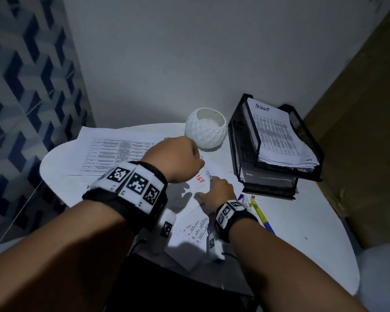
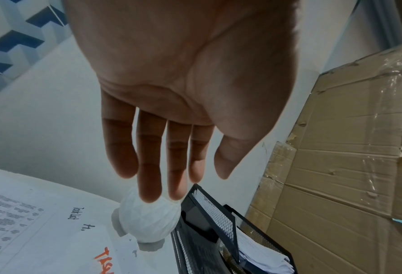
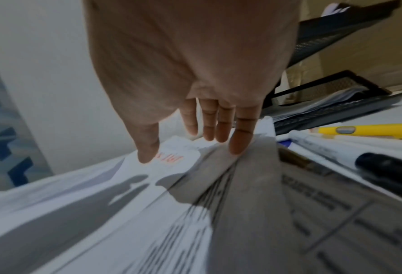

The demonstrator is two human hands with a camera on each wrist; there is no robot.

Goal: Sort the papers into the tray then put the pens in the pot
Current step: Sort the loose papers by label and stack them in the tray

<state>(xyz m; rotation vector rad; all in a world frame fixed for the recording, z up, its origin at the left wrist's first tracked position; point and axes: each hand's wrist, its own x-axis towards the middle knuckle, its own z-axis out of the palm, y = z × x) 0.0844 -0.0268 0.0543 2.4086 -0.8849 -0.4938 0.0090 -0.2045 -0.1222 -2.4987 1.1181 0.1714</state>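
Gathering loose papers (image 1: 113, 152): right hand (image 1: 216, 194) lies flat, fingers straight, pressing the red-titled sheet (image 3: 171, 157). Left hand (image 2: 171, 103) hovers wide, empty, near the pot (image 1: 206, 128). Advice: slide the sheets together, square edges, lift into the tray (image 1: 245, 140). Pens (image 1: 260, 213) lie beside the right wrist.

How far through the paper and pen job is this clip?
Done: one stack sits in the black mesh tray. In hand: the right hand presses the red-lettered sheet; the left hand hovers open. Left: loose printed papers, pens outside the white faceted pot.
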